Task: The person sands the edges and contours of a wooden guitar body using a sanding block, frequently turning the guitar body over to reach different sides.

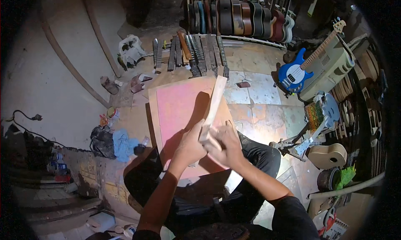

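Note:
A long pale wooden bar (pixel 216 99) rises at a slant over the board, its far end pointing away from me. My left hand (pixel 191 144) is closed around its near end. Close against that same end is my right hand (pixel 225 146), its fingers curled and slightly blurred; whatever they may hold is hidden. Beneath both hands lies a light wooden board (pixel 155 110) with a pink sheet (pixel 177 104) on it, in front of my bent legs. The bar casts a dark shadow across the pink surface.
Several files and rasps (pixel 194 50) lie beyond the board. A row of guitars (pixel 246 18) stands at the back. To the right are a blue bass guitar (pixel 294 73) and an unfinished guitar body (pixel 328 156). A blue cloth (pixel 122 144) and black bag (pixel 101 142) lie left.

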`<state>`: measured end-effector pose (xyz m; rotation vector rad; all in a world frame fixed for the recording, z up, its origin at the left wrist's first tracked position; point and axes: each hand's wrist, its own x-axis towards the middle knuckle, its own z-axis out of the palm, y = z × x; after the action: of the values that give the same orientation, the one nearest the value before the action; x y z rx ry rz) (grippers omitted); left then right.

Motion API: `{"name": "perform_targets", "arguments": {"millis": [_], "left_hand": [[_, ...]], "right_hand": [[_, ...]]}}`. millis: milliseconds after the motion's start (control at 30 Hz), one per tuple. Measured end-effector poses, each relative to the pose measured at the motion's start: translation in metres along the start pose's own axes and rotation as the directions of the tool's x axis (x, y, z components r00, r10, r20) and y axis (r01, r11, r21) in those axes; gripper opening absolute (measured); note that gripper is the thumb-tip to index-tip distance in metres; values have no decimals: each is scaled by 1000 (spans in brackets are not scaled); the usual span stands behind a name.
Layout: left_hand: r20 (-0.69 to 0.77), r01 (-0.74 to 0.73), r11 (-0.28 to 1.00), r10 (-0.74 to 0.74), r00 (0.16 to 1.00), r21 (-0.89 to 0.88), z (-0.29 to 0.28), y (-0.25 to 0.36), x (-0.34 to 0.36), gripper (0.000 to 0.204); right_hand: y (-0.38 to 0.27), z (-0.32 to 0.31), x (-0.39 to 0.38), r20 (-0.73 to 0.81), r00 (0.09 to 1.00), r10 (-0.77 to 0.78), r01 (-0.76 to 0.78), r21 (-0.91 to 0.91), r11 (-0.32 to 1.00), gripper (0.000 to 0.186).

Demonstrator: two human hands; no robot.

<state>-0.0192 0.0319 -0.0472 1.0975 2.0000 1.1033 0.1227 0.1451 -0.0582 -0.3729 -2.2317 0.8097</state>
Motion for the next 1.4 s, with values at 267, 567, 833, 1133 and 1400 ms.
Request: {"name": "perform_targets", "arguments": {"millis": [267,567,833,1133,1400], "left_hand": [[11,8,991,-9,1000,133,-2,3,5,79],[24,3,992,-6,1000,129,4,-6,14,80],[16,1,1000,-2,1000,26,-7,-13,15,83],[-11,44,990,-43,999,138,14,13,10,82],[-13,113,977,-112,994,182,7,18,7,82]], "right_hand": [[15,15,-3,-59,998,4,5,147,989,44],[187,19,115,-229,973,11,-57,-198,979,47],[97,20,55,70,960,270,-275,74,959,45],[83,3,35,-96,948,303,-287,145,947,40],[64,-16,44,151,965,216,-205,-86,975,46]]}}
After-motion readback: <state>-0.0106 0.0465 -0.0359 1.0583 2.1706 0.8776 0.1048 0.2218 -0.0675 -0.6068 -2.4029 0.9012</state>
